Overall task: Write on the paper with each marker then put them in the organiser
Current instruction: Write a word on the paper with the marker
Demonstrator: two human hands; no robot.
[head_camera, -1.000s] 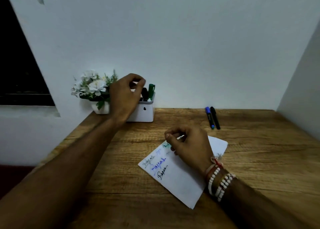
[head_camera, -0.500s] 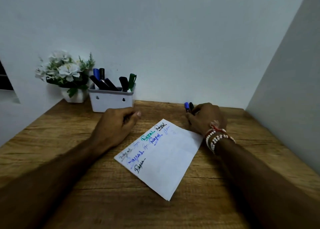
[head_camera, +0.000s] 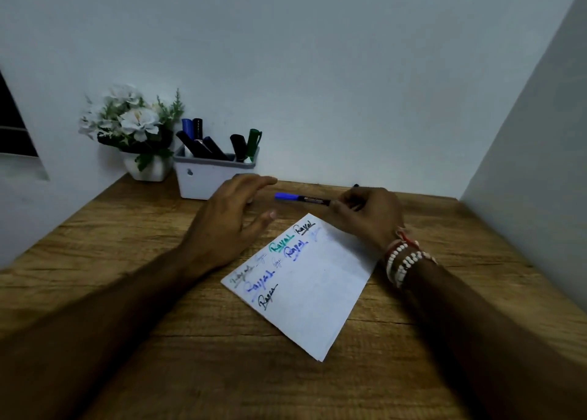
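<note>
My right hand (head_camera: 368, 219) grips a blue-capped marker (head_camera: 301, 198) by its dark barrel, holding it level above the table with the cap pointing left. My left hand (head_camera: 228, 219) hovers just left of the cap, fingers spread and relaxed, holding nothing. The white paper (head_camera: 317, 289) lies at an angle on the wooden table (head_camera: 127, 292), with words written in black, blue and green near its left edge. The white organiser (head_camera: 209, 178) stands at the back and holds several markers. A black marker tip (head_camera: 355, 185) peeks out behind my right hand.
A white pot of artificial flowers (head_camera: 136, 133) sits left of the organiser against the back wall. A side wall (head_camera: 540, 165) closes off the table's right side. A dark window (head_camera: 12, 127) is at the far left.
My left hand came back from the organiser to the table and has opened. My right hand reached to the markers at the back and lifted the blue-capped one, now held toward the left hand.
</note>
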